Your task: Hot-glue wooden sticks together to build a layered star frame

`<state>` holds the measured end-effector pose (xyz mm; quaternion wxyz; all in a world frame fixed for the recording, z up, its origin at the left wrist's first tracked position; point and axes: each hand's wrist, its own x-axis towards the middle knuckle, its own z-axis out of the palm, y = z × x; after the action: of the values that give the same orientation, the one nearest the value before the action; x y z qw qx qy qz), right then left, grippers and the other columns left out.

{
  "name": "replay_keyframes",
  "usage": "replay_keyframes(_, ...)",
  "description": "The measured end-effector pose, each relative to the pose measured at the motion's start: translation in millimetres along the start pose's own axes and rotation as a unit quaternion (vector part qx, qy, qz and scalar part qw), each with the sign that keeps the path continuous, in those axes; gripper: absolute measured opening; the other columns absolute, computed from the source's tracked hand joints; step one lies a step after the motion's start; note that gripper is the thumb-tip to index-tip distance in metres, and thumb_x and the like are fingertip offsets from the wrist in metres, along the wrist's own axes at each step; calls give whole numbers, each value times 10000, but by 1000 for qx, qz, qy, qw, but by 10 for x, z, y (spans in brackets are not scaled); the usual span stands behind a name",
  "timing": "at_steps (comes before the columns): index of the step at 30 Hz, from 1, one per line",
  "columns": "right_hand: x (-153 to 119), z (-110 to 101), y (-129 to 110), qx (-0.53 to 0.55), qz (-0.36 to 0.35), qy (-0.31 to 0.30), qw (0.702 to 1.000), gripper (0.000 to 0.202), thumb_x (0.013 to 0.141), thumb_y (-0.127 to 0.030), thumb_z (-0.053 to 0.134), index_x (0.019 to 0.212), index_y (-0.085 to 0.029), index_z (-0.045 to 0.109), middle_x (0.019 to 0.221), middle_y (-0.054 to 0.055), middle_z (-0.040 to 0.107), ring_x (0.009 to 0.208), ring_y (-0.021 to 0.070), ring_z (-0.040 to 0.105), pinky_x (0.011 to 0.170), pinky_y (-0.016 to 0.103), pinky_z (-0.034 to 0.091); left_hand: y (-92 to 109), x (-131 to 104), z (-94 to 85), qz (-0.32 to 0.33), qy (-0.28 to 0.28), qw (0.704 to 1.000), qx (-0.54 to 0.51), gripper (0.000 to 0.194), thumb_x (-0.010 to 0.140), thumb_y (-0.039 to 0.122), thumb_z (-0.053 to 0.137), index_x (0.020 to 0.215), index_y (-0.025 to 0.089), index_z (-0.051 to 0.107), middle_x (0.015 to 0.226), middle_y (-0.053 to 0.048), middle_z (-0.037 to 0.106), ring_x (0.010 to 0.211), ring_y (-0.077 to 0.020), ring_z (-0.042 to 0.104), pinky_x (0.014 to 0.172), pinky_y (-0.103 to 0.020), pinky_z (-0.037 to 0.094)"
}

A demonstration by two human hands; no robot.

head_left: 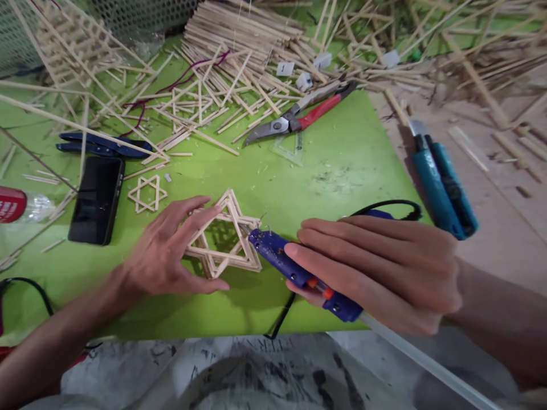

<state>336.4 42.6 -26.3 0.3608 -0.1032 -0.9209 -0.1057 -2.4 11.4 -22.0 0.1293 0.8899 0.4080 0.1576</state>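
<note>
Right hand (376, 267): wraps blue glue gun (277, 256), nozzle at star's right side. Left hand (166, 245): spread wide, holds large wooden star (226, 259) near green table's (342, 165) front edge. Beyond: small wooden star (158, 185), red-handled shears (293, 122), stick pile (243, 40).

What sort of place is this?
Probably a craft workbench, maybe in a small workshop: blue glue gun in the right hand, a stick-built star, and a pile of loose wooden sticks.
</note>
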Motion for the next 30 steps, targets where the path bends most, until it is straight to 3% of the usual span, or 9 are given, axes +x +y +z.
replay_keyframes(3,10,-27,-20,16,12,0,1000,236,930,-365,822,1080,-186,792,910,77,812,869,220,780,620,340,626,0,-1,-8,-1,-3,1000,-1,1160,751,780,846,1667,288,332,1521,-193,588,1345,-410,650,1079,-580,611)
replay_keyframes(8,34,-36,-39,-35,-10,-11,999,124,1009,-356,711,1061,-268,782,883,21,813,876,180,775,623,308,638,-3,6,-14,1,-10,1000,-3,1166,756,794,834,1679,312,309,1535,-187,583,1354,-410,644,1084,-587,608)
replay_keyframes(14,77,-26,-29,-8,-1,-7,1000,143,958,-376,779,1009,-242,787,856,28,809,841,200,777,631,327,638,-12,6,-10,2,-6,1000,-1,1178,740,793,845,1680,322,314,1533,-179,590,1350,-399,648,1098,-574,601)
replay_keyframes(20,52,-33,-157,10,141,-6,990,273,991,-355,751,1219,-207,738,951,56,832,890,228,799,784,394,675,-24,3,1,14,0,1000,-4,1170,743,777,853,1672,284,341,1524,-204,591,1342,-414,651,1076,-589,611)
replay_keyframes(23,22,-21,-186,20,78,11,997,331,946,-373,811,1205,-175,752,920,62,828,834,220,797,735,361,656,-24,6,-3,13,-5,1000,-5,1167,747,780,850,1671,281,342,1525,-208,584,1351,-416,646,1083,-594,608)
replay_keyframes(27,-7,-13,-175,15,148,0,989,292,975,-411,773,1230,-275,734,958,18,838,865,218,807,780,377,673,-22,7,-17,15,-10,1000,-10,1153,758,760,854,1673,287,334,1532,-207,576,1362,-413,641,1091,-588,605)
replay_keyframes(30,-22,-16,-117,11,104,-7,994,269,980,-427,759,1224,-319,727,945,-7,835,844,194,801,714,345,666,-24,7,-21,15,-8,1000,-7,1165,751,769,854,1676,297,326,1526,-205,582,1355,-410,647,1082,-594,609)
